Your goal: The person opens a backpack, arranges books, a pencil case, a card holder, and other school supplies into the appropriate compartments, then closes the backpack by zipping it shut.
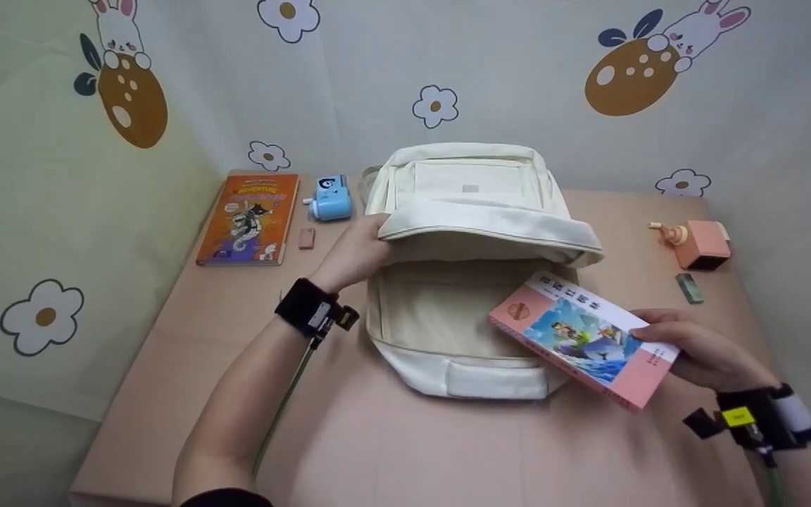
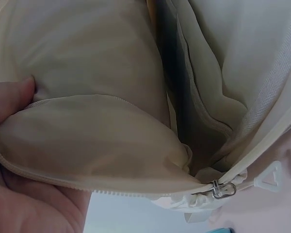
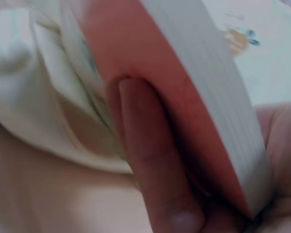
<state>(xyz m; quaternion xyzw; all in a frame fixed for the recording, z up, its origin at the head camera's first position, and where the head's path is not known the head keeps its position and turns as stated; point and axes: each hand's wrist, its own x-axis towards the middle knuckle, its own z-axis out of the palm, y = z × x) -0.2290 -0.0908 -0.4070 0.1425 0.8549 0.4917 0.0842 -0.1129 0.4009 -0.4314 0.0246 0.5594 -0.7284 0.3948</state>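
Observation:
A cream backpack (image 1: 472,380) lies on the table with its front flap lifted and its main compartment gaping. The left hand (image 1: 353,253) grips the flap's zippered edge, thumb inside and fingers beneath, as the left wrist view shows with the hand (image 2: 34,194) at the lower left. In the right hand (image 1: 701,345) is a pink paperback book (image 1: 581,338) with a blue sea picture on its cover, held by its right end. The book's far corner hangs over the compartment's right side. Fingers (image 3: 150,145) press the book's pink underside in the right wrist view.
An orange book (image 1: 250,218), a blue pencil sharpener (image 1: 332,198) and a small pink eraser (image 1: 307,239) lie left of the backpack. To the right are an orange pencil sharpener (image 1: 701,245) and a green eraser (image 1: 689,289). A patterned curtain (image 1: 518,84) stands behind the table (image 1: 448,458).

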